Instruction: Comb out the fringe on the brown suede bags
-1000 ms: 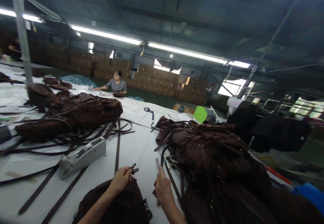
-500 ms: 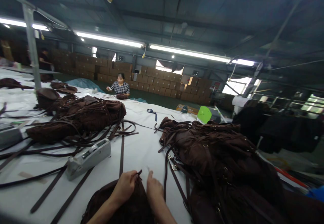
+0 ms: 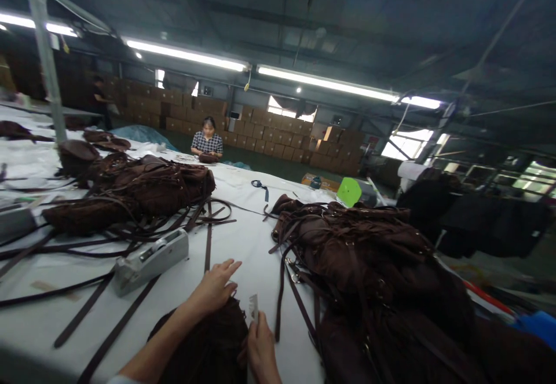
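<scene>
A dark brown fabric bag (image 3: pixel 208 343) lies in front of me at the bottom of the view, partly covered by my arms. Over its top edge is my left hand (image 3: pixel 219 282), fingers stretched forward and thumb apart, with nothing visible in it. On the bag's right side, my right hand (image 3: pixel 261 337) is closed around a thin, pale flat strip (image 3: pixel 253 307) that points upward; I cannot make out its kind. A brown strap (image 3: pixel 209 245) runs along the white table (image 3: pixel 243 245) beyond my left hand.
A grey tape dispenser (image 3: pixel 152 259) stands left of my hands. Brown bags with straps are heaped at the left (image 3: pixel 152 193) and right (image 3: pixel 347 256). A person (image 3: pixel 207 141) in a checked shirt works across the table. Stacked cartons (image 3: pixel 269 135) line the back.
My left hand has come off the bag's edge, opened and reached forward. My right hand has moved slightly down, and the pale strip shows more clearly. The person opposite has brought both hands together.
</scene>
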The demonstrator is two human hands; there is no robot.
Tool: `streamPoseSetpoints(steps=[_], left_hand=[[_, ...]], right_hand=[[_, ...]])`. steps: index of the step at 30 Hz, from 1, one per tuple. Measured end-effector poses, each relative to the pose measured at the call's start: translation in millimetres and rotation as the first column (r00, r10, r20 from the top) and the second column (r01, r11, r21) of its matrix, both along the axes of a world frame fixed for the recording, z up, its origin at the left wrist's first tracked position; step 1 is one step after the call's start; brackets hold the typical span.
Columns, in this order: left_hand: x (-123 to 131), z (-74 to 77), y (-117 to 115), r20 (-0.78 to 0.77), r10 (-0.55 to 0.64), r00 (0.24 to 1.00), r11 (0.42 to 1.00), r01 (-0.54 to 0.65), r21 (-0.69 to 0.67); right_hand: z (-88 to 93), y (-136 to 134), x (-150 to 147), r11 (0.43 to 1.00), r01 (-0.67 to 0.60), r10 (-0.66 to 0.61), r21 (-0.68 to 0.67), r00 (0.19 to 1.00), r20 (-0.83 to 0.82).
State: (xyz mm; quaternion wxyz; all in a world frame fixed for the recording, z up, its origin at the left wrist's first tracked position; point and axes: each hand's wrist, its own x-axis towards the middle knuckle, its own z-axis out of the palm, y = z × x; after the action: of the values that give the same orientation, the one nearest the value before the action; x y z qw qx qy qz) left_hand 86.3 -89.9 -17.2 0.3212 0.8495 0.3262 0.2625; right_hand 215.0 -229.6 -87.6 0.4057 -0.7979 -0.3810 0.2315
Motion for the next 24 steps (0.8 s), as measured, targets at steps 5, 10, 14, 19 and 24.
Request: streamPoseSetpoints(steps=[5,10,14,19,24], left_hand=[[-68,-39.8,16,-0.028,0.324,0.946,0.944,-0.321,0.078],[-106,-87.2,-1,-0.261,0.193,0.946,0.924,-0.265,-0.276],[-99,-57.1,-30,-0.233,0.116,0.966,0.952,-0.175,-0.251],[-88,-23.2,-61,-0.087,0.156,0.984,0.919,-0.176,-0.352],[-82,-3.1,-94,0.074,0.249,0.966,0.819,-0.169,-0.548]], right_hand=[[-12.5,-3,2,0.998,0.052,-0.061,-0.039,0.959,-0.278],[-19.6,-1,-2,0.998,0.059,-0.064,-0.027,0.966,-0.250],[-22.5,-7,4,1.000,0.000,-0.004,-0.026,0.987,-0.160],[9.3,-20,10,0.992,-0.021,0.031,-0.123,0.996,0.080],[62.4,-39,-29,0.982,-0.175,0.186,-0.065,0.934,0.306]])
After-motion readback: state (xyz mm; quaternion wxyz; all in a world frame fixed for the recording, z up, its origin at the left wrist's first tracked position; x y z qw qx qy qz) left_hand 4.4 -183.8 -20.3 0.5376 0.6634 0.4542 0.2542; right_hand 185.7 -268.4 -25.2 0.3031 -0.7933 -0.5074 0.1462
